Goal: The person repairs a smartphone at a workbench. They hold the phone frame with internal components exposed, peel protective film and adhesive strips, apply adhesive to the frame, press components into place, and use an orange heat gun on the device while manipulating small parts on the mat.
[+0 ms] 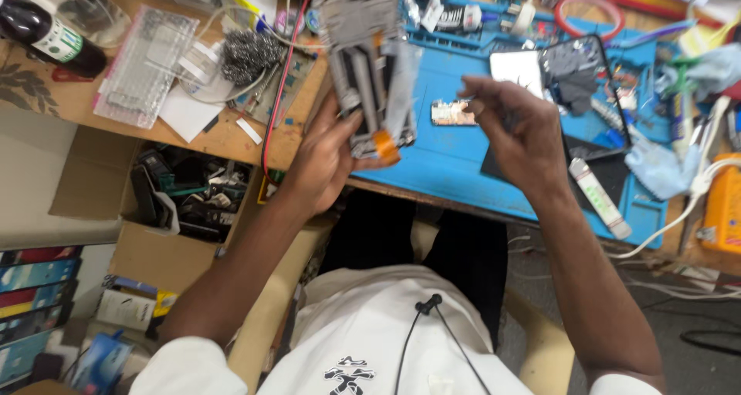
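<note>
My left hand (pixel 328 160) grips an opened phone body (pixel 367 63), grey inside with orange tape at its lower end, and holds it upright over the front edge of a blue work mat (pixel 448 160). My right hand (pixel 517 133) hovers to the right of it above the mat, fingers pinched together near a small circuit board (pixel 454 113) that lies on the mat. Whether the pinched fingers hold anything is too blurred to tell. A detached dark phone screen (pixel 579 75) lies just beyond the right hand.
A wooden bench (pixel 69 94) carries a dark bottle (pixel 46 32), clear plastic trays (pixel 147 63), steel wool (pixel 251 54), cables and a red wire. An open cardboard box (pixel 185 190) of parts stands below left. A white tube (pixel 600 198), blue cloth (pixel 656 163) and orange device (pixel 725 206) lie right.
</note>
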Motion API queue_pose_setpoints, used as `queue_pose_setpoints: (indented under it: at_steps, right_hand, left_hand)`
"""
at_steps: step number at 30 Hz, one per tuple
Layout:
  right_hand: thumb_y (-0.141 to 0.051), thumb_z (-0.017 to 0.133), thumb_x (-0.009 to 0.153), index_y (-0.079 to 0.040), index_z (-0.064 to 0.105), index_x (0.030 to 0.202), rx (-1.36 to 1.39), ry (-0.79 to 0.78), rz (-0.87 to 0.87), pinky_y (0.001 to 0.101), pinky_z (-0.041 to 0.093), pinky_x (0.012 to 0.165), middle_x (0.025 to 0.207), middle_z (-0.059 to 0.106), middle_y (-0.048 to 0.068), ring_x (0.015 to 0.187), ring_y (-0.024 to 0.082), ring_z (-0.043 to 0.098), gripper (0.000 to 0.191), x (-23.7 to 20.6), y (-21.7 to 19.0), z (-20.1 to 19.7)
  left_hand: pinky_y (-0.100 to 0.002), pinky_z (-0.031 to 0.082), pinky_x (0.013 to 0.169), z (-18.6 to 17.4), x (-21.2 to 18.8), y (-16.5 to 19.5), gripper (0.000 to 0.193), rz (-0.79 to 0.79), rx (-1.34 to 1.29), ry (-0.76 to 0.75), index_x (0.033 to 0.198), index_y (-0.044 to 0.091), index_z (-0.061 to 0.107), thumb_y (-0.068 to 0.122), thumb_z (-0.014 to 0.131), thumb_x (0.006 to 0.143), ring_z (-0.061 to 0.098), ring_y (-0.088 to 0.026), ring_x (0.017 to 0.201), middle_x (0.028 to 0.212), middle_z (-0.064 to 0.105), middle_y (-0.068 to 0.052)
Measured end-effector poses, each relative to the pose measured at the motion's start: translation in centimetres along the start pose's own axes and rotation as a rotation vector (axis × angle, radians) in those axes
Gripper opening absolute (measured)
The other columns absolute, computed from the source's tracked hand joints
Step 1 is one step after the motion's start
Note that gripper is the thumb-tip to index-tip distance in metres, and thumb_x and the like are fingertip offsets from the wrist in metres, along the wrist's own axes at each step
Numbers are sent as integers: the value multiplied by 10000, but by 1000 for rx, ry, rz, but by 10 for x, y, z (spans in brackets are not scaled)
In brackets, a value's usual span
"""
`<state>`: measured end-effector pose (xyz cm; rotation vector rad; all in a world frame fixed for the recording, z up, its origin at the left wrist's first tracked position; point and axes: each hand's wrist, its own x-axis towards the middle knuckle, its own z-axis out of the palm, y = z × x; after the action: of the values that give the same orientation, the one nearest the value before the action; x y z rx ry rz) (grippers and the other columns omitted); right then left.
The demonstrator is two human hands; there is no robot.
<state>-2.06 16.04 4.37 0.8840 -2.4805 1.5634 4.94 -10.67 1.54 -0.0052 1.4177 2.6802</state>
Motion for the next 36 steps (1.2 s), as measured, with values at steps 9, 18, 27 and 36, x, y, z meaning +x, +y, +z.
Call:
queue_pose_setpoints:
  at_steps: [9, 18, 27, 36]
  right_hand:
    - [-25, 791, 724, -147, 632, 1423, -793, 81, -468, 477, 456, 1066, 1574, 417, 135, 1252, 307, 523, 728, 42, -18, -58]
    - [54, 676, 885, -97, 729, 1079, -716, 149, -403, 342, 549, 1042, 1560, 521, 102, 1196, 213, 622, 252, 67, 43, -99]
    - [-101, 719, 806, -98, 766, 1192, -807, 203, -505, 502, 464, 1113, 1488, 539, 167, 1349, 363, 547, 389, 63, 57, -74]
    - [-146, 780, 935, -78, 765, 1078, -495, -74, -173, 332, 544, 692, 912, 725, 73, 773, 189, 704, 160, 41, 45, -45]
  left_hand:
    - [-403, 689, 805, 73, 148, 9, 456, -31, 80, -323, 1513, 149, 374, 131, 404, 1058, 733, -216, 1064, 1314, 625, -98]
    - [-382, 623, 749, 87, 200, -12, 642, -39, 175, -374, 1551, 158, 371, 13, 477, 935, 673, -163, 1020, 1279, 625, -105]
    - [-426, 687, 909, 66, 209, -33, 774, -65, 97, -351, 1594, 145, 228, -100, 423, 885, 675, -207, 1172, 1412, 553, -112]
    - [-447, 675, 937, 41, 220, -36, 737, 102, 106, -334, 1620, 147, 200, -15, 466, 951, 664, -196, 1196, 1445, 548, -112]
